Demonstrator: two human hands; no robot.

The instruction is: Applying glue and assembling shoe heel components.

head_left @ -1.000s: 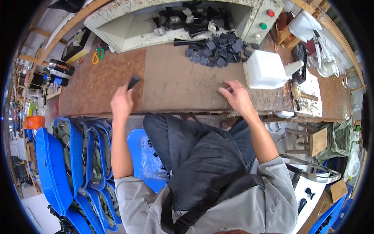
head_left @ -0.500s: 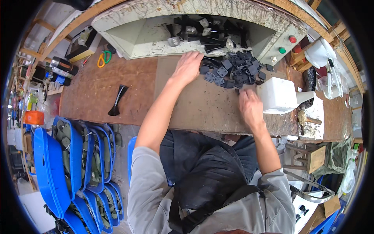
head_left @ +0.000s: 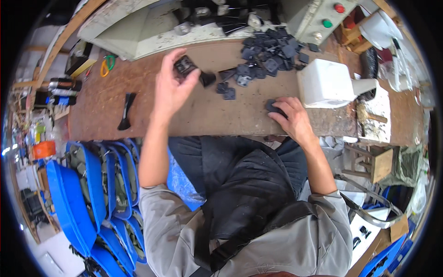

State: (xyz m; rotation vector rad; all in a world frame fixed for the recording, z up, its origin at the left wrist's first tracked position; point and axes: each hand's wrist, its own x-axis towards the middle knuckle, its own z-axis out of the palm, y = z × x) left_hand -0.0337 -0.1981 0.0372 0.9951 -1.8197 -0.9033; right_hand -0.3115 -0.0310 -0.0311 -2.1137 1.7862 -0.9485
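My left hand (head_left: 170, 87) is raised over the bench, thumb and fingers pinching a black flared plastic piece (head_left: 186, 67), its squarish end turned up toward me. Near the bench's front, my right hand (head_left: 295, 121) has its fingers closed on a small dark square cap (head_left: 275, 107). Beyond the hands lies a heap of similar dark square caps (head_left: 272, 54), with a few loose caps (head_left: 228, 93) at its near left side. Another black flared piece (head_left: 126, 111), narrow in the middle, lies by itself on the left of the bench.
At the back stands a pale metal housing (head_left: 152, 39) with black pieces inside and buttons on its right. A white plastic container (head_left: 325, 84) and a hammer (head_left: 371, 116) sit to the right. Orange-and-green scissors (head_left: 107, 65) lie far left; blue bins (head_left: 69, 203) stand below.
My left hand has drawn back leftward from the housing and now holds a black flared piece. My right hand has a cap at its fingers, and a few caps lie apart from the heap.
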